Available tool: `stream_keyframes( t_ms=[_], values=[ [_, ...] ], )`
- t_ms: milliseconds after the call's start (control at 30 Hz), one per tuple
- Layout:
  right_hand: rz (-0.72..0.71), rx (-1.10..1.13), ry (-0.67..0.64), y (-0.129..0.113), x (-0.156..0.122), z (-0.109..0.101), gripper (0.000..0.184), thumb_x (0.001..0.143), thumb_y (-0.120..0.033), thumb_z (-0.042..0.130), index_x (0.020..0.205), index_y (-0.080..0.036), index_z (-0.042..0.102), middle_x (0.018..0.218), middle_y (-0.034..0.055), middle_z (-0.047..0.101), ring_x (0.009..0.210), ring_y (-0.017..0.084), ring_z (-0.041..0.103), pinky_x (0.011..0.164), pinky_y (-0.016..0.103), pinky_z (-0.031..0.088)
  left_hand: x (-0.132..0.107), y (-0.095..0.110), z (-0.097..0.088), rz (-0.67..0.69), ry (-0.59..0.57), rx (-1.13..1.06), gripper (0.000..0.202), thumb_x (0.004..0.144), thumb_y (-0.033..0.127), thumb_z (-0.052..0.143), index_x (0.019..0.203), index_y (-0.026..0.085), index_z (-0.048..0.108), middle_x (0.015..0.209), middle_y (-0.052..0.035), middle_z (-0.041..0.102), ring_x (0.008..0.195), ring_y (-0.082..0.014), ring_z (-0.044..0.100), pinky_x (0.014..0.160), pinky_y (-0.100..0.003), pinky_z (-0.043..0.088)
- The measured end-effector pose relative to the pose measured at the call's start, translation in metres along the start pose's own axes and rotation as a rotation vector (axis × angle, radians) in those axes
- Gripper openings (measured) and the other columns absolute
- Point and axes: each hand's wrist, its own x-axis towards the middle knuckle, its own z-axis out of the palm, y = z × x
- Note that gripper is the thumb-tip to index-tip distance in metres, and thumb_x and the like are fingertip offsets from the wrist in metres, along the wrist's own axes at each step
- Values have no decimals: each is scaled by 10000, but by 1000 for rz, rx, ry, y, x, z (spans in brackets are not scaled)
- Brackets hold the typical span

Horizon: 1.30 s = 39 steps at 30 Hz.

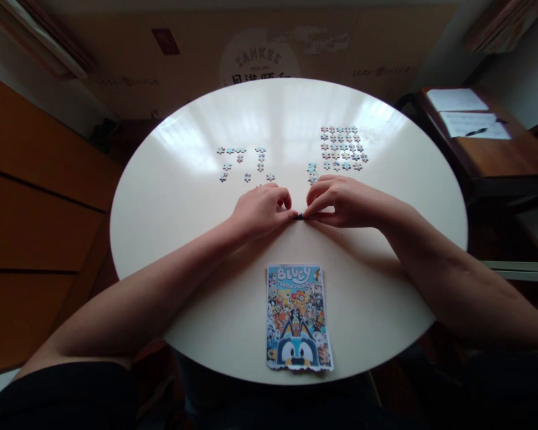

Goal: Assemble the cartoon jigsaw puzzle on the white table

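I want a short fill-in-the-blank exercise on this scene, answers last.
A small dark item sits ____ the bare left hand and bare right hand.
The rectangular colourful paper sheet is titled ____ in big letters.
Scattered multicoloured jigsaw pieces lie to the ____ of the neat jigsaw grid.
Missing words: between; BLUEY; left.

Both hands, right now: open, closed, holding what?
Left hand: curled, against a small dark piece; whether it grips cannot be told.
Right hand: closed, apparently pinching the same piece.
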Motion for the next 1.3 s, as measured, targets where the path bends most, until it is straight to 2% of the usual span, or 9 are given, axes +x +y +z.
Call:
stream_keyframes(
  t_ms=[267, 333, 400, 567, 633, 733, 933, 1033, 1300],
  values=[
    [-7, -12, 7, -1, 1, 1, 164, 932, -247, 653, 893, -267, 811, 863, 28, 732, 785, 169, 590, 778, 330, 445, 0, -1, -1, 9, 8, -4, 226, 865, 428, 690, 811, 209, 672, 900, -33, 647, 788, -180, 561, 714, -301, 400],
    [-15, 7, 46, -3, 2, 0, 157, 932, -236, 656, 906, -261, 809, 876, 34, 736, 790, 169, 610, 772, 329, 466, 0, -7, -7, 26, 53, -60, 234, 899, 407, 652, 788, 201, 654, 835, -25, 641, 741, -166, 553, 694, -296, 399],
    [-15, 42, 136, -4, 3, -3, 161, 942, -231, 645, 938, -253, 804, 887, 45, 739, 800, 173, 633, 756, 328, 489, 1, -17, -17, 40, 180, -104, 263, 929, 375, 606, 737, 194, 614, 743, -11, 605, 678, -150, 518, 667, -291, 387],
    [53, 94, 453, -8, 3, -10, 169, 947, -221, 624, 973, -248, 789, 805, 33, 729, 736, 168, 646, 698, 329, 525, 4, -54, -50, -15, 645, -171, 437, 948, 382, 543, 580, 207, 385, 553, 26, 361, 561, -132, 355, 567, -295, 286],
    [81, 97, 523, -10, 3, -11, 168, 936, -210, 624, 961, -246, 786, 759, 21, 715, 682, 155, 625, 659, 320, 523, 5, -68, -59, -44, 773, -206, 479, 949, 404, 534, 568, 214, 315, 535, 33, 285, 545, -129, 306, 548, -300, 257],
    [99, 105, 560, -11, 4, -8, 157, 929, -203, 627, 937, -240, 780, 706, 9, 690, 620, 139, 586, 602, 310, 503, 9, -86, -64, -82, 893, -264, 480, 953, 409, 512, 573, 220, 288, 528, 36, 264, 529, -128, 285, 536, -304, 244],
    [133, 160, 595, -12, 4, -2, 140, 912, -176, 650, 947, -246, 767, 712, -3, 703, 574, 118, 570, 526, 283, 466, 17, -110, -58, -151, 890, -348, 368, 943, 350, 456, 603, 226, 390, 549, 28, 367, 549, -142, 360, 548, -294, 297],
    [160, 182, 595, -12, 3, 1, 144, 911, -179, 652, 956, -253, 766, 751, 0, 733, 558, 112, 570, 502, 276, 458, 17, -112, -59, -140, 906, -386, 288, 908, 286, 422, 626, 226, 419, 578, 18, 405, 578, -150, 395, 554, -286, 318],
    [195, 190, 604, -9, 2, 7, 134, 908, -185, 658, 964, -227, 773, 812, 27, 777, 583, 120, 630, 516, 265, 503, 12, -110, -61, -121, 916, -512, 200, 737, 187, 389, 544, 228, 357, 535, 13, 339, 527, -146, 339, 507, -298, 260]
  ],
)
